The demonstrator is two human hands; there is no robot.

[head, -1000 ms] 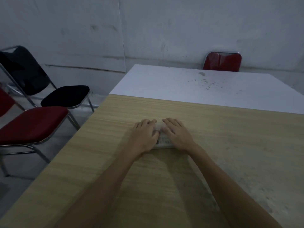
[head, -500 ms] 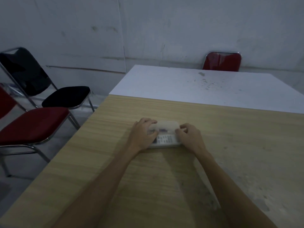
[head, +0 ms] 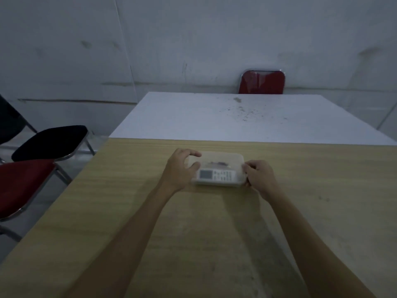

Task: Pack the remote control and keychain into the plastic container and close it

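— Translucent plastic, is that what the box is made of?

— Yes. The plastic container is a flat, cloudy rectangle with rounded corners, lying on a pale wood-grain table. Its lid sits on top, and the contents show through it, softened.

— What is inside?

— The remote control, a long white slab with a grey screen at its left end and rows of small buttons, lies along the near side. Behind it is a small dark shape, probably the keychain, too blurred to describe further.

— And the hands?

— Both are bare. The left hand is curled over the left end of the container, fingers on the lid and thumb against the near corner, clamped on it. The right hand pinches the right end, fingers closed on the edge.

— Anything around it?

— A smooth white table, speckled with dark marks, butts against the far edge. A red padded chair with a chrome frame stands beyond it. At left are a black-seated chair and a red-seated one. The wall is grey and scuffed.
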